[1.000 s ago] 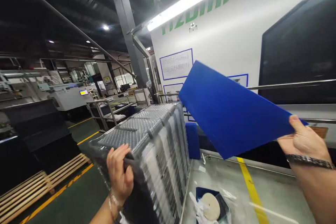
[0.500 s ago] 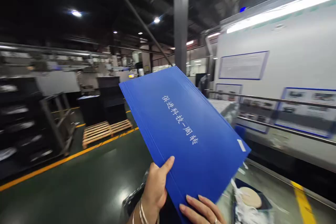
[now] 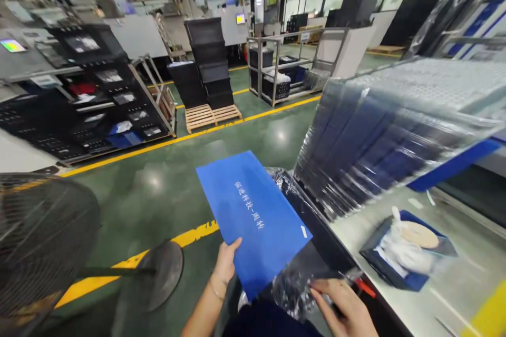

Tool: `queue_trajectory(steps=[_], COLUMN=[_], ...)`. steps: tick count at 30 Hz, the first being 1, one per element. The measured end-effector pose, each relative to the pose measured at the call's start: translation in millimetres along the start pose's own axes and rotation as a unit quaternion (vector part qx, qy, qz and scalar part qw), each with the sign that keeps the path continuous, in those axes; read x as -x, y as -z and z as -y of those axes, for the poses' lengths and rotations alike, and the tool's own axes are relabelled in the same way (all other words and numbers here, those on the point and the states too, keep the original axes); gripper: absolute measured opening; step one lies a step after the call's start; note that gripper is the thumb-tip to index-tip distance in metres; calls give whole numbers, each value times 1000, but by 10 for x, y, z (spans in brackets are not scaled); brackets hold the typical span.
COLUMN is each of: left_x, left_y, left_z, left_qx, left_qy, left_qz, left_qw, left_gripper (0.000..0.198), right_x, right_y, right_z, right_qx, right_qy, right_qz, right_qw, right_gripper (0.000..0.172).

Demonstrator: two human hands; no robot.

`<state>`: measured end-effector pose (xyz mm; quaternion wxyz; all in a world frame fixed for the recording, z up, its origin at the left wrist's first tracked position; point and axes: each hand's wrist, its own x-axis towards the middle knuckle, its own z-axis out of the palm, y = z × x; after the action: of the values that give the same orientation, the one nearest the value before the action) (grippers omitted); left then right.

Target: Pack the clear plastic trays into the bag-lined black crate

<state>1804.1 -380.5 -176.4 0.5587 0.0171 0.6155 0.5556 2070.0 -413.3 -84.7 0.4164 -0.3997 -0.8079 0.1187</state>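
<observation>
Green factory floor (image 3: 158, 195), blue plastic sheet (image 3: 253, 221) at 6 o'clock, left hand (image 3: 225, 266) at 7 o'clock, fingers closed on sheet's lower edge, right hand (image 3: 342, 308) at 5 o'clock, fingers part-curled on clear plastic film (image 3: 294, 289), grip unconfirmed, wrapped stack of panels (image 3: 375, 137) at 2 o'clock

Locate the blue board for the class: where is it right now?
The blue board sits low and central in the head view, held by the left hand, just left of the wrapped stack.
</observation>
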Motion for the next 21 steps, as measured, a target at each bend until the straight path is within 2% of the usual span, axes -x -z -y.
queue_trajectory(steps=[3, 6, 8, 11, 13, 15, 16, 18, 21], left_x=[-20, -114, -217, -349, -365, -305, -255, -144, -39], left_y=[-197, -428, -557, -696, -745, -750, -736, -675, -546], left_z=[522, 915, 1082, 1173, 1146, 1095, 1075, 1063, 1126], left_qx=[-39, -106, -174, -304, -400, -496, -541, -620, -702], left_qy=[48, 70, 72, 36, -21, -94, -130, -178, -171], left_qz=[21, 33, 23, -22, -54, -56, -37, 36, 162], left_qw=[998, 991, 982, 952, 914, 861, 830, 763, 672], left_gripper=[19, 23, 27, 38, 52, 68, 71, 72, 68], right_x=[123, 239, 307, 429, 517, 581, 596, 584, 472], right_y=[37, 67, 88, 120, 154, 215, 260, 381, 616], right_z=[-76, -197, -266, -367, -450, -546, -596, -687, -796], right_qx=[-4, -3, 1, 7, 12, 22, 29, 47, 79], right_qy=[-52, -75, -87, -125, -154, -177, -184, -189, -181], right_qz=[20, 35, 45, 74, 87, 81, 72, 53, 33], right_qw=[998, 997, 995, 989, 984, 981, 980, 979, 980], right_gripper=[22, 22, 22, 27, 30, 32, 33, 35, 32])
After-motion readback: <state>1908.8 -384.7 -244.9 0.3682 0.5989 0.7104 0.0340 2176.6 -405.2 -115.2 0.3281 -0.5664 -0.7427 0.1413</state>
